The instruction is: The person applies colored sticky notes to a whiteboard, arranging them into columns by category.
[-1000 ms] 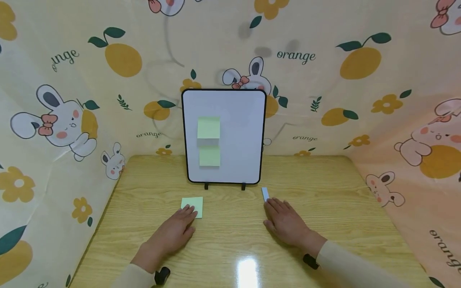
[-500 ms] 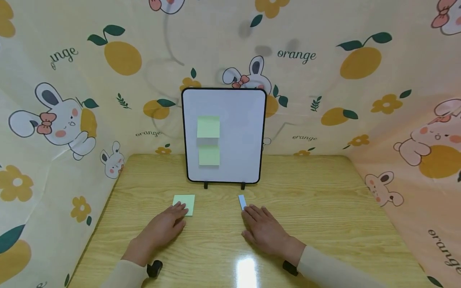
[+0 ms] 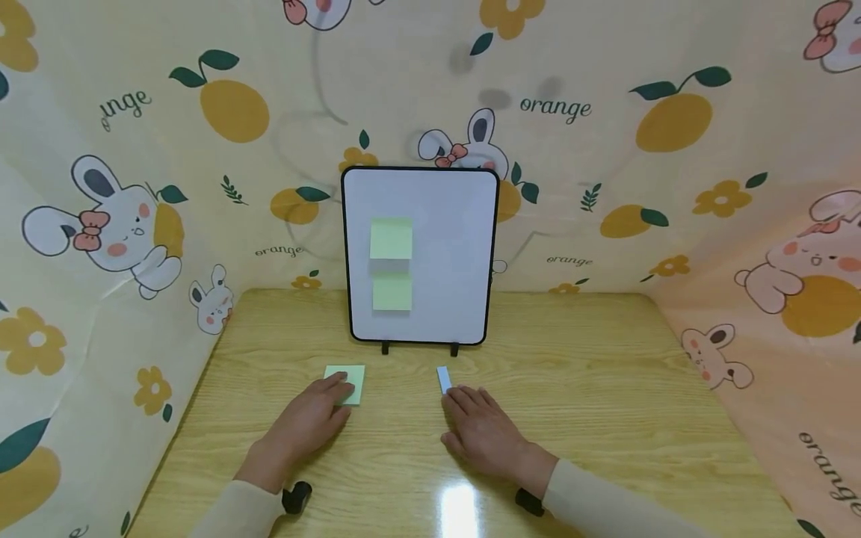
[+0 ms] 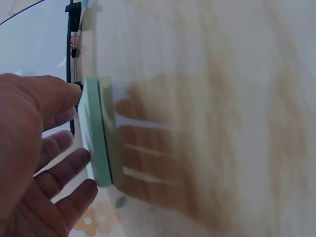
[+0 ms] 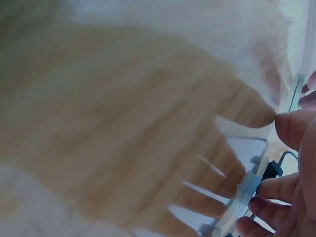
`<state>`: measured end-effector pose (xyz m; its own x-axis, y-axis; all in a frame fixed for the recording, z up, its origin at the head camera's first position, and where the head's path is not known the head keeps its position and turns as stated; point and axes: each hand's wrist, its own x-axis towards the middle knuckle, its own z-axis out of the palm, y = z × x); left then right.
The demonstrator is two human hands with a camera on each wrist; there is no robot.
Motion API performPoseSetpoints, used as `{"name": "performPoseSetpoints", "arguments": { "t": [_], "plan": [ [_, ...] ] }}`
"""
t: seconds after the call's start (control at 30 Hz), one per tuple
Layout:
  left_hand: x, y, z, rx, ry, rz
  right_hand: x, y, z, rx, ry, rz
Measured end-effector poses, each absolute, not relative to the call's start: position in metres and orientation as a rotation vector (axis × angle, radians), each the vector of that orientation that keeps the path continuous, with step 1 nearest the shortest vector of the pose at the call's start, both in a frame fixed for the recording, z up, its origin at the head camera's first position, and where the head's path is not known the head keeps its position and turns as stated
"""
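In the head view my left hand (image 3: pixel 306 422) rests on a pad of pale green sticky notes (image 3: pixel 357 373) on the table. The left wrist view shows the pad's thick edge (image 4: pixel 97 133), with fingertips touching its face and the thumb apart from them. To the right, my right hand (image 3: pixel 486 433) lies with straight fingers whose tips touch the near end of a narrow light blue pad (image 3: pixel 443 376). Fingertips cover part of that blue pad (image 5: pixel 248 191) in the right wrist view.
Behind the hands a whiteboard (image 3: pixel 451 246) with a black frame stands upright on small black feet. Two green sticky notes, an upper one (image 3: pixel 392 239) and a lower one (image 3: pixel 392 291), are stuck on its left half. Patterned cloth walls (image 3: pixel 578 45) enclose the wooden table (image 3: pixel 572 359).
My right hand has slid left across the table, bringing the blue pad with it. The left hand and green pad have shifted slightly left. The whiteboard and its notes stay in place.
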<state>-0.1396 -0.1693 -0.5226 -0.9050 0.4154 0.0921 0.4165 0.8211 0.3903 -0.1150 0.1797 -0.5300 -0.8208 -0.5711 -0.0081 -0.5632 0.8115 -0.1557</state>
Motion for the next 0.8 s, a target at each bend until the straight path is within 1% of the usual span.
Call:
{"name": "performPoseSetpoints", "arguments": {
  "t": [0.33,0.47,0.6,0.8],
  "plan": [
    [-0.140,-0.161,-0.525,-0.633,-3.078,-0.569,-0.115,0.173,-0.533,-0.993,2.991,-0.197],
    [-0.139,-0.154,-0.521,-0.668,-3.028,-0.536,-0.114,0.173,-0.534,-0.998,2.987,-0.189],
    [-0.139,-0.136,-0.515,-0.815,-2.971,-0.483,-0.113,0.174,-0.534,-1.016,2.992,-0.180],
    [-0.151,-0.101,-0.515,-1.152,-3.013,-0.411,-0.110,0.175,-0.533,-1.053,3.016,-0.185]
  ]
}}
